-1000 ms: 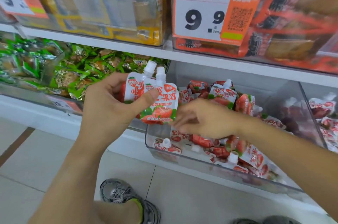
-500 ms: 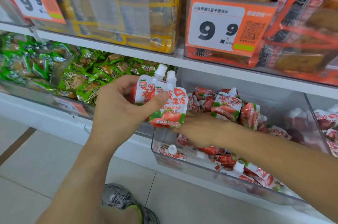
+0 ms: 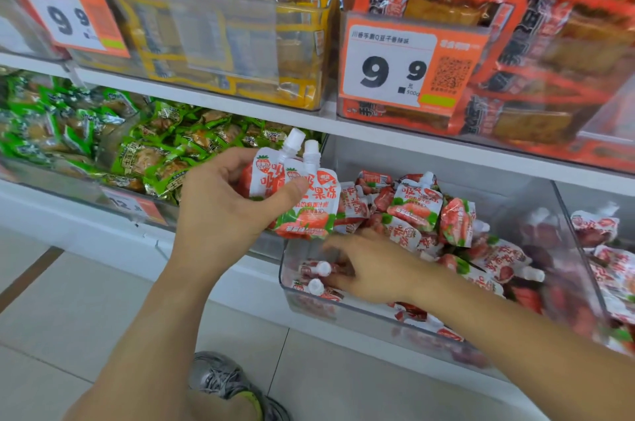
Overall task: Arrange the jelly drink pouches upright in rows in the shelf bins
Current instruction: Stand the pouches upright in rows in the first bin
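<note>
Left hand (image 3: 220,211) gripping two pouches (image 3: 302,193) upright beside the bin (image 3: 343,309). Right hand (image 3: 374,269) inside, fingers (image 3: 338,278) loosely spread: gather caps-up, then add.

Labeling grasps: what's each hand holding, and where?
Left hand grips two pouches across their bodies, thumb on front, caps up. Right hand reaches into the bin; hold cannot be told.

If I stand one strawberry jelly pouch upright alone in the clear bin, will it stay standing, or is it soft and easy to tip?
Probably it tips. The loose pouches in the clear bin lie at all angles, none standing alone. The pouches gripped by the left hand look soft-sided and glossy, so likely floppy and somewhat slippery. The white cap adds weight on top.
</note>
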`<state>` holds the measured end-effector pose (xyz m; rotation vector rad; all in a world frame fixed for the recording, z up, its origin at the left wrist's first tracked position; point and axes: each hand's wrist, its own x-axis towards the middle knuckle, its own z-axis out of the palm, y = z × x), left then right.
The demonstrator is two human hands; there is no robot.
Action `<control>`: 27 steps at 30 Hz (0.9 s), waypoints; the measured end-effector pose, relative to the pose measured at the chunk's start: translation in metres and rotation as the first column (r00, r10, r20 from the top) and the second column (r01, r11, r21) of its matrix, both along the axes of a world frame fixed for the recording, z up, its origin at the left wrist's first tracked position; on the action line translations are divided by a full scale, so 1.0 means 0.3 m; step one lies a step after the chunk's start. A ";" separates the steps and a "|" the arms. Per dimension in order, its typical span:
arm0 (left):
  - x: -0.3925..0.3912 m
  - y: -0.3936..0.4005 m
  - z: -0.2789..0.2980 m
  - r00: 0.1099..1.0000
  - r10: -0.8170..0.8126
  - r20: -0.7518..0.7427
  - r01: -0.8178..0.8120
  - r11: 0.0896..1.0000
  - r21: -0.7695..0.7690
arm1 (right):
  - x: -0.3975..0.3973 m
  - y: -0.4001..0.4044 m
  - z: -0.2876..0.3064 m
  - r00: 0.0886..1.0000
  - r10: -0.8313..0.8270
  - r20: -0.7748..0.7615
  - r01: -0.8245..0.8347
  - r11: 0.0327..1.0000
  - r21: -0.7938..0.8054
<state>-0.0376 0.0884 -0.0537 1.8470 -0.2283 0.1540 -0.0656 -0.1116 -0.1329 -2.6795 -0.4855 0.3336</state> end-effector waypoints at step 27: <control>-0.017 -0.129 -0.017 0.982 -0.180 0.065 0.177 0.983 0.053 | -0.005 -0.101 0.126 0.972 0.025 -0.232 0.201 0.413 0.888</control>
